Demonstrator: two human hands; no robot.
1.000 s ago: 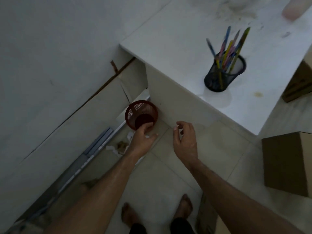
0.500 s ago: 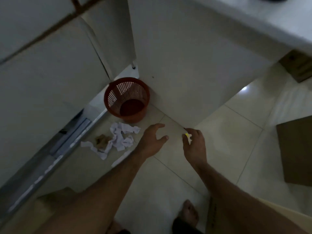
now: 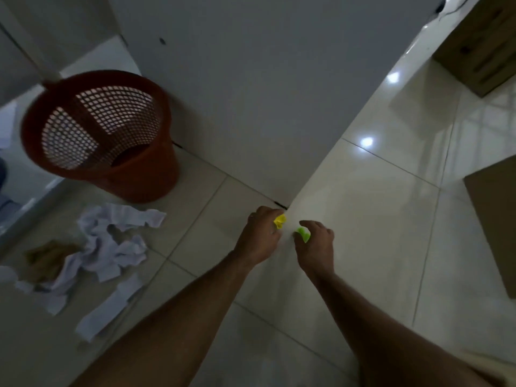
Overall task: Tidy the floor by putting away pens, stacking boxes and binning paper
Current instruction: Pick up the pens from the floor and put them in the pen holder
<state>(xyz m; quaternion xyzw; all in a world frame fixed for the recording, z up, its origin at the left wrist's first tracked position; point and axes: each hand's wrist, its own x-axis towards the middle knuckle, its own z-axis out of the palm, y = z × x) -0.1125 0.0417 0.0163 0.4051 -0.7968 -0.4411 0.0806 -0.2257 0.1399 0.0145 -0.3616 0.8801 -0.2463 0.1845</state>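
While both arms reach down to the floor (image 3: 363, 219), the left hand (image 3: 259, 236) pinches a yellow scrap (image 3: 280, 220) and the right hand (image 3: 317, 244) a green scrap (image 3: 303, 234), both half hidden by fingers, at the cabinet (image 3: 251, 93) corner.

No text, label, brand, number or sign can be read anywhere in this view.
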